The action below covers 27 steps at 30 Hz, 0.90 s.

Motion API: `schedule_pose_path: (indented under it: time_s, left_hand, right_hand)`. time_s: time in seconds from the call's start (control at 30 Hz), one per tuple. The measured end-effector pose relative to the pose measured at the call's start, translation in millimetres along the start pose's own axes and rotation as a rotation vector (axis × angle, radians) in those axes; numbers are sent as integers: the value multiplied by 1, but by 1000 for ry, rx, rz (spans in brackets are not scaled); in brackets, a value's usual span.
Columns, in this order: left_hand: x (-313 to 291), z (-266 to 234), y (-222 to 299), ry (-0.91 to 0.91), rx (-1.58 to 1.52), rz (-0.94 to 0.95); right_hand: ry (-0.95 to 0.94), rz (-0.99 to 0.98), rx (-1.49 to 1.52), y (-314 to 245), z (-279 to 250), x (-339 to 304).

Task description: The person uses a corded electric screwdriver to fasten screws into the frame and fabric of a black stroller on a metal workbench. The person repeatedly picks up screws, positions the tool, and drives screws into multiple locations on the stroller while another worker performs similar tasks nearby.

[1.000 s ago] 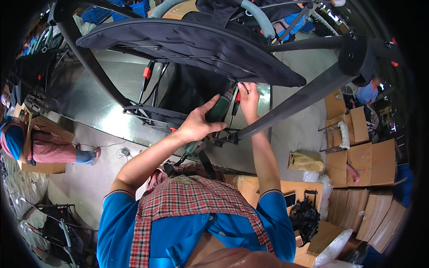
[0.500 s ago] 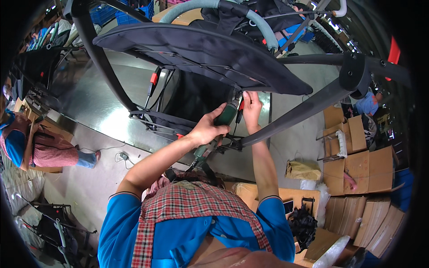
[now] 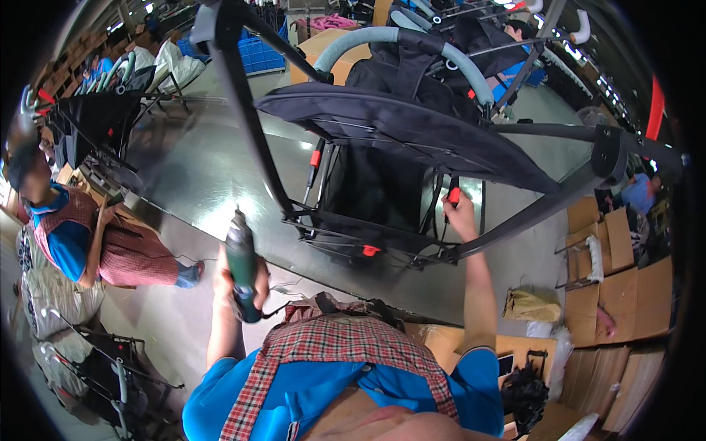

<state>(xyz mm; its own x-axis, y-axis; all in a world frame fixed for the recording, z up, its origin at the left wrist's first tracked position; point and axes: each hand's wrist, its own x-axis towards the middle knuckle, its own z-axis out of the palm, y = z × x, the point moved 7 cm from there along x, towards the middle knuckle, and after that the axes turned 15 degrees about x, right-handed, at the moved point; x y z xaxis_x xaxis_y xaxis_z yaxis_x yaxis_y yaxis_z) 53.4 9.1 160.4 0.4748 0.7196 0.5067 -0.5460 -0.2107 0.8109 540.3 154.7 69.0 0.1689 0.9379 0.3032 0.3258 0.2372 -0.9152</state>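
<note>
My left hand (image 3: 220,283) grips a dark green electric screwdriver (image 3: 242,268), held upright with its bit up, apart from the stroller. A black stroller frame (image 3: 246,110) stands on the shiny metal worktable (image 3: 184,176), its dark fabric panel (image 3: 397,136) tilted toward me. My right hand (image 3: 461,214) is at the stroller's right side, fingers closed around a thin black strut with a red piece (image 3: 454,195). A matching red-and-black strut (image 3: 315,165) shows on the left side. Another red piece (image 3: 371,251) sits on the near lower bar.
A person in a checked apron (image 3: 125,250) stands at the left. Another stroller (image 3: 88,132) is on the table's far left. Open cardboard boxes (image 3: 618,294) stack up at the right. A grey-blue curved handle (image 3: 360,37) rises behind my stroller. Several folded frames lie lower left.
My left hand has pulled the screwdriver away from the right-side strut, down and to the left. My right hand has moved slightly lower on that side. The view has shifted, too.
</note>
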Motion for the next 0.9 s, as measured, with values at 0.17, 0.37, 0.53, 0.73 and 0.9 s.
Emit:
schedule_pose_path:
  time_s: [0.17, 0.37, 0.53, 0.73, 0.9]
  left_hand:
    - [52, -99, -22, 612, 590, -530]
    - [149, -172, -145, 126, 878, -847]
    - [185, -124, -150, 111, 681, -827]
    - [185, -152, -160, 81, 886, -644]
    - [146, -181, -210, -93, 712, -944]
  right_hand:
    - [-45, 388, 464, 8, -11, -2]
    - [-51, 570, 673, 10, -19, -5]
    - [62, 666, 532, 20, -36, -4]
    - [58, 681, 466, 17, -24, 0]
    - [-30, 466, 461, 91, -44, -21]
